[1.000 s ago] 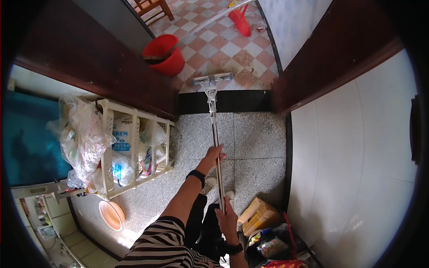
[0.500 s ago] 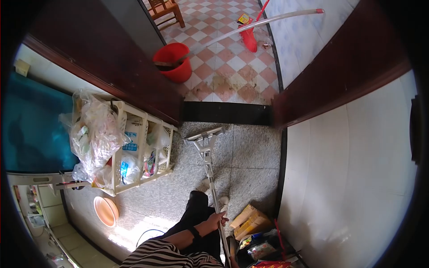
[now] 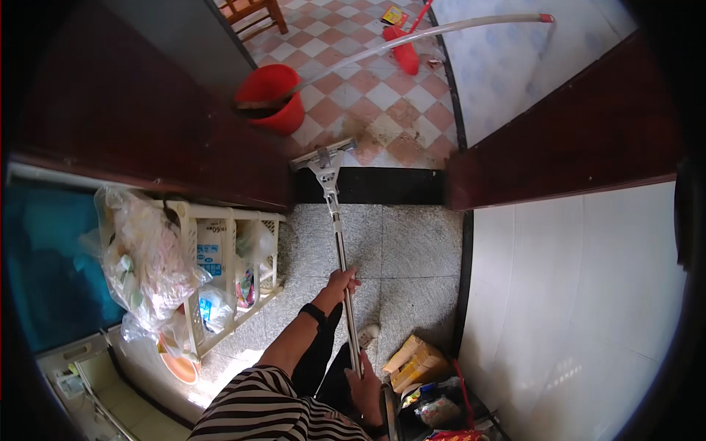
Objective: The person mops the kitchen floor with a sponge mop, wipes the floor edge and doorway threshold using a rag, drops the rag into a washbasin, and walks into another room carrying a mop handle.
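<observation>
Head view: mop (image 3: 340, 242), gripped by left hand (image 3: 343, 282) mid-pole and right hand (image 3: 363, 389) at near end; red bucket (image 3: 283, 106), far left.

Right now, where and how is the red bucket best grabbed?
I'd pinch the right rim of the red bucket, on the near side of the pale tube crossing it, coming from above and right. It stands upright with its mouth open, which should suit thumb inside, fingers outside; the dark panel crowds its left.
</observation>
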### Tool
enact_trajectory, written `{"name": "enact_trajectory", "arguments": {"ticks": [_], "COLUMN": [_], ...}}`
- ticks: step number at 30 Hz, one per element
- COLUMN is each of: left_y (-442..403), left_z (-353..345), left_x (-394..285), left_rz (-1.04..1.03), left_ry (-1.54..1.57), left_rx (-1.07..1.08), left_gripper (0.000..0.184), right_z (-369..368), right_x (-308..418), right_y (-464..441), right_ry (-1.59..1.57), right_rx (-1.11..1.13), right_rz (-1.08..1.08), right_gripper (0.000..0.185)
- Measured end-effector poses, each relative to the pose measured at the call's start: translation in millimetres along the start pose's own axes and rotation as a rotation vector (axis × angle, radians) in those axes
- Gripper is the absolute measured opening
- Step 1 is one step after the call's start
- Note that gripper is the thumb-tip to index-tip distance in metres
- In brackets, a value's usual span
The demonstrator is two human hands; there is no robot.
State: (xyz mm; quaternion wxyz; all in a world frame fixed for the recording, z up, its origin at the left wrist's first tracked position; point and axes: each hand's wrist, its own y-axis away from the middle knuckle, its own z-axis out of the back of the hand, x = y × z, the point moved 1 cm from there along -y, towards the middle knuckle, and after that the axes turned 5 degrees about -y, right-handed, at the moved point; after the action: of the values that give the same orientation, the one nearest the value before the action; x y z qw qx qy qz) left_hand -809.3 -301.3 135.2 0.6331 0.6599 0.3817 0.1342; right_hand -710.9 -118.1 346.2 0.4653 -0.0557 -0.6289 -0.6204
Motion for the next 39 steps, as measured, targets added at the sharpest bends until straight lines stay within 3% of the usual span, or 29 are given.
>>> {"name": "enact_trajectory", "arguments": {"ticks": [1, 3, 4, 5, 7, 9, 12, 16, 19, 21, 22, 24, 27, 29, 31, 35, 37, 38, 39], "left_y": [-7, -6, 24, 58, 91, 125, 151, 121, 71, 51, 38, 8, 26, 51, 66, 84, 74, 69, 65], "left_z": [0, -2, -12, -23, -29, -39, -51, -49, -48, -69, -73, -82, -97, -99, -99, -109, -118, -119, -121], "left_x": [13, 53, 60, 68, 119, 149, 162, 162, 145, 98, 74, 57, 54, 82, 123, 160, 167, 171, 168], "left_rz": [0.004, -0.234, -0.026, 0.183, 0.278, 0.397, 0.557, 0.536, 0.331, 0.230, 0.231, 0.067, 0.029, 0.153, 0.263, 0.340, 0.316, 0.291, 0.298], "left_ry": [-0.010, 0.053, 0.081, 0.106, 0.021, 0.149, 0.144, 0.010, -0.121, -0.140, -0.179, -0.082, -0.134, -0.153, -0.140, -0.096, -0.136, -0.175, -0.177], "left_rx": [0.009, 0.077, 0.074, 0.068, 0.186, 0.225, 0.254, 0.213, 0.305, 0.184, 0.233, 0.222, 0.188, 0.234, 0.262, 0.369, 0.345, 0.319, 0.316], "left_gripper": [0.040, 0.036, 0.034, 0.032, 0.025, 0.021, 0.021, 0.022, 0.027, 0.032, 0.032, 0.028, 0.026, 0.024, 0.023, 0.019, 0.019, 0.019, 0.019], "right_z": [6, 23, 30, 39, 49, 53, 54, 49, 46, 44, 40, 47, 50, 48, 46, 51, 53, 61, 71], "right_x": [0, -8, -27, -53, -69, -72, -72, -70, -64, -54, -29, -5, -5, -39, -96, -130, -126, -127, -110], "right_y": [-3, 20, 39, 63, 113, 150, 178, 170, 126, 89, 66, 39, 47, 81, 131, 158, 148, 148, 136], "right_ry": [-0.004, 0.037, 0.044, 0.218, 0.159, 0.123, 0.075, 0.016, -0.035, -0.094, -0.171, -0.352, -0.418, -0.475, -0.219, -0.277, -0.079, -0.289, -0.473], "right_rx": [0.011, 0.026, 0.035, 0.041, 0.013, -0.009, -0.039, -0.059, -0.062, -0.079, -0.161, -0.124, -0.142, -0.181, -0.309, -0.267, -0.309, -0.281, -0.190], "right_rz": [0.017, 0.017, -0.036, 0.084, -0.138, -0.312, -0.450, -0.464, -0.350, -0.248, -0.149, -0.213, -0.213, -0.292, -0.310, -0.162, -0.086, -0.371, -0.491], "right_gripper": [0.054, 0.054, 0.055, 0.057, 0.057, 0.058, 0.058, 0.059, 0.060, 0.060, 0.061, 0.058, 0.057, 0.061, 0.055, 0.056, 0.056, 0.056, 0.058]}}
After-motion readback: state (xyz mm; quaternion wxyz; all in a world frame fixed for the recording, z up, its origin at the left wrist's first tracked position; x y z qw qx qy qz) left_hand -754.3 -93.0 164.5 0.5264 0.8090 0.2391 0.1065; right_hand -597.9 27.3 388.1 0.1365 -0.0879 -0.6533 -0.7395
